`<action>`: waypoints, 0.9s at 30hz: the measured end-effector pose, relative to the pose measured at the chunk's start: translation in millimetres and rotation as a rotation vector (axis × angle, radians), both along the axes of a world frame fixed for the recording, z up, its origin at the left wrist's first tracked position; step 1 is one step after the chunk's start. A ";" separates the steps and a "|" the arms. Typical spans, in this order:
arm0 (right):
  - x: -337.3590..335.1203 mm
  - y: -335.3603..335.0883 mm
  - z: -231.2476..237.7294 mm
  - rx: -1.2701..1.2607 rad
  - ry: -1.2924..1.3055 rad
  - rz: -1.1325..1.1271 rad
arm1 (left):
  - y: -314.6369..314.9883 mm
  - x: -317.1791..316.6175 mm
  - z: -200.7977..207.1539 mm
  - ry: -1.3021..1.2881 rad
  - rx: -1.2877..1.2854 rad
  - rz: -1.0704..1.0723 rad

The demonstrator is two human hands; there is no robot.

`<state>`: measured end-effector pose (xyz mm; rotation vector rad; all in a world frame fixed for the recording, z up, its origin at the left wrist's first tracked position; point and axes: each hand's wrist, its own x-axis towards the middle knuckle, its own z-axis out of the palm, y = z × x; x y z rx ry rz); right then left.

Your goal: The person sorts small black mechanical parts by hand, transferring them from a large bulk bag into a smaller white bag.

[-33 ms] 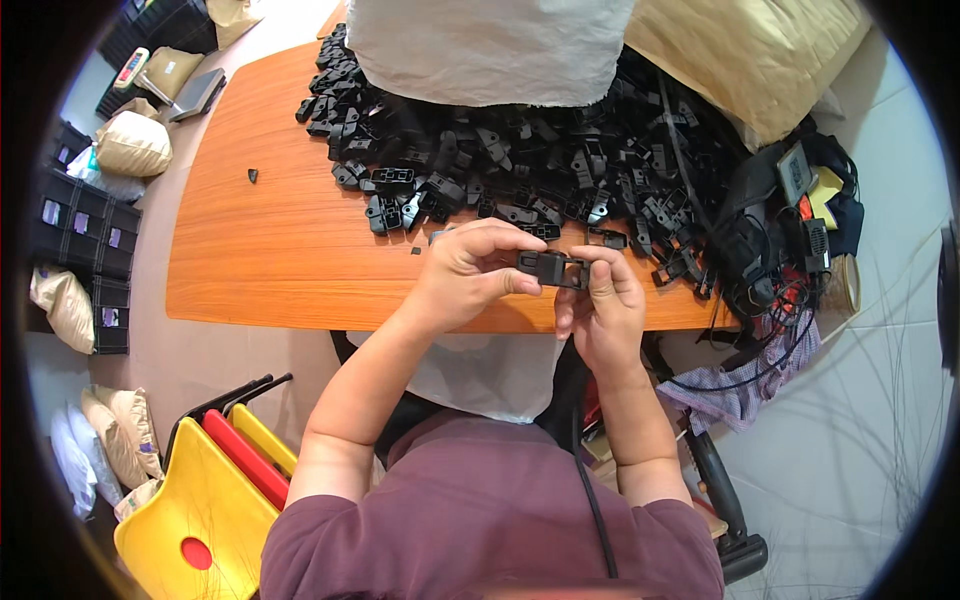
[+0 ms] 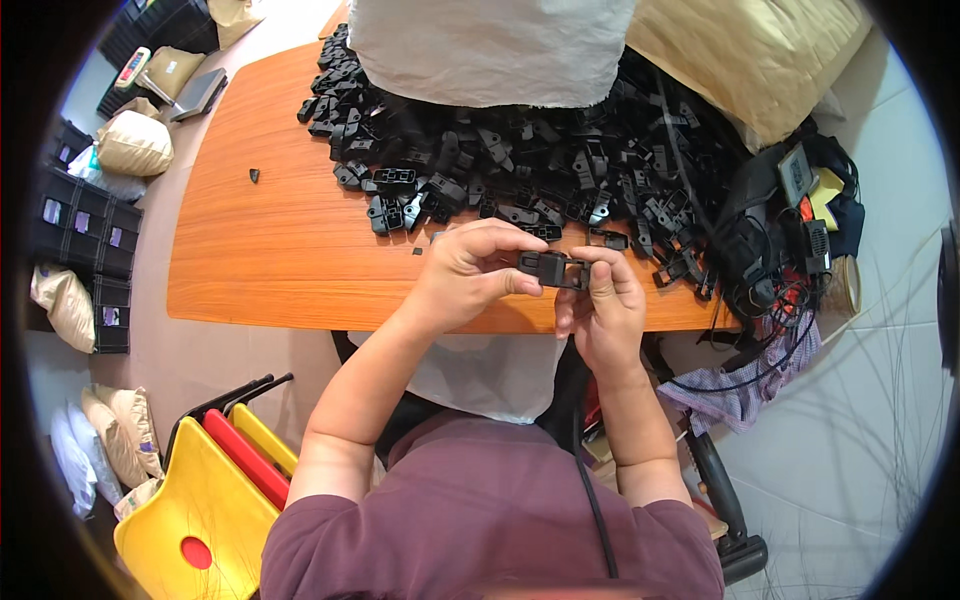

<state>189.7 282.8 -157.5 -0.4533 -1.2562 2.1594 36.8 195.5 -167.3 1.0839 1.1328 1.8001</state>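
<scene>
**Black part (image 2: 544, 267) held at both ends**

Left grip (image 2: 460, 272) and right grip (image 2: 608, 312) each pinch one end, above the counter (image 2: 260, 250) by its near edge. A slackened thumb could drop it past that edge; uneven pressure might crack its open right end.

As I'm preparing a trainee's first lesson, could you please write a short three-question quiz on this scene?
1. True or false: the left hand is empty.
2. What lies beyond it on the wooden table: A) stacked plates, B) a heap of black parts, or C) folded towels?
3. Fill in the blank: the large chair at the picture's lower left is mainly ____.

Key: 1. False; it grips a black part. 2. B. 3. Yellow.
</scene>
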 end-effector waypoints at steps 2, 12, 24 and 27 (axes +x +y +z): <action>0.2 0.8 -1.8 0.048 0.014 -0.009 | -0.9 -6.0 1.6 0.068 -0.004 -0.018; -3.8 -7.2 2.8 0.238 -0.116 -0.094 | -3.7 8.4 -0.5 0.000 -0.013 0.027; 5.6 -5.4 -10.8 0.300 -0.421 -0.040 | -22.6 25.5 -4.8 -0.204 -0.213 0.002; 6.8 9.5 -10.7 1.132 -0.292 -0.185 | -22.3 22.5 -9.2 -0.132 -0.249 -0.027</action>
